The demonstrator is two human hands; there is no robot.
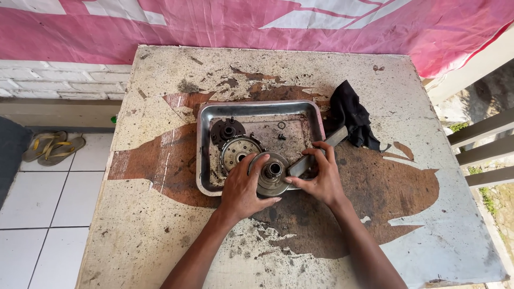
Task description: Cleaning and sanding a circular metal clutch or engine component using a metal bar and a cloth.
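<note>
My left hand (pixel 242 188) grips a round grey metal drum (pixel 272 172) with a hub in its middle, held at the front edge of a shallow steel tray (pixel 203 150). My right hand (pixel 317 179) holds a flat grey metal tool (pixel 316 155) whose near end meets the drum's right side. Inside the tray lie a toothed round clutch part (pixel 238 150), a dark disc (pixel 227 130) behind it, and small loose bits (pixel 280 131) such as a ring and a nut.
The tray stands on a worn table (pixel 160 225) with peeling paint. A black rag (pixel 350 115) lies to the right of the tray. A pair of sandals (pixel 52 147) rests on the tiled floor at the left. A railing runs at the right.
</note>
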